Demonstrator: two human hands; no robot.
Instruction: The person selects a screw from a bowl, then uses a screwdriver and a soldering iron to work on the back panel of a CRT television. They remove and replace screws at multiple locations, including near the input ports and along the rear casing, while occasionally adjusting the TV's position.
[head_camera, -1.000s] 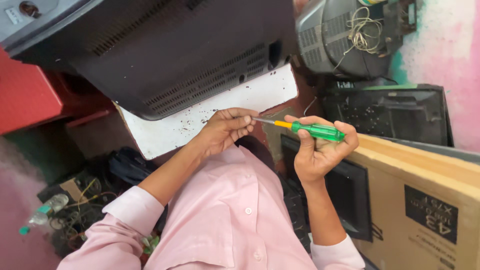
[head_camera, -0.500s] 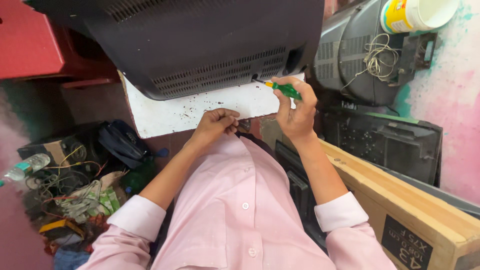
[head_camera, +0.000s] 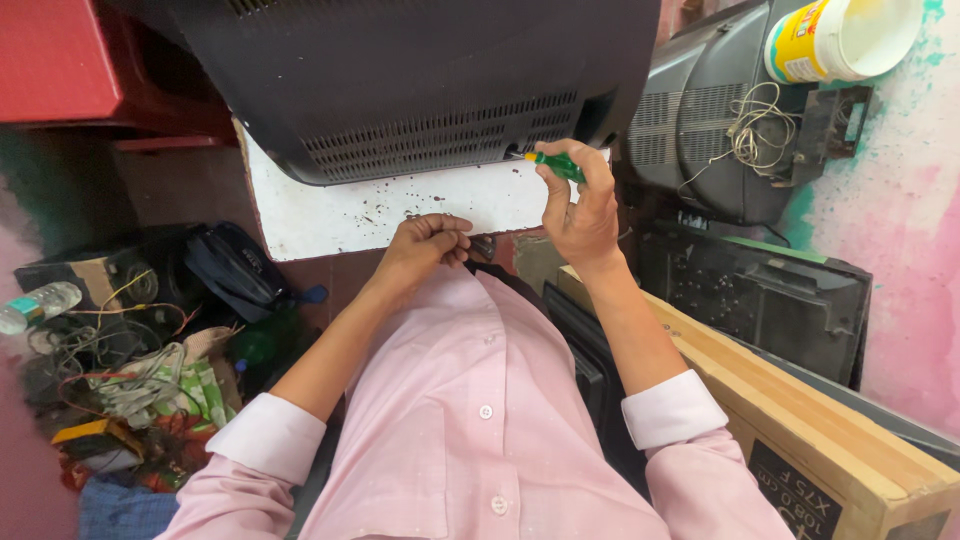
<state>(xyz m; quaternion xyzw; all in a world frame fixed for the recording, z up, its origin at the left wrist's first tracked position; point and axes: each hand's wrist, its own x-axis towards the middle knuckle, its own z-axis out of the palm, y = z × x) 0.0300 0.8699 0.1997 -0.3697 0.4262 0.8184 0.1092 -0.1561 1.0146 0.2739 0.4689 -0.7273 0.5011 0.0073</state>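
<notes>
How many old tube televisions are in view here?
2: a black television in front of the right hand with the screwdriver, a grey television at right. Others may be hidden.

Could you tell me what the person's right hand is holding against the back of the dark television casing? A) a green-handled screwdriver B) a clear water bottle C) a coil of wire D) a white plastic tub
A: the right hand grips a green-handled screwdriver with its tip at the lower edge of the dark television casing.
</notes>
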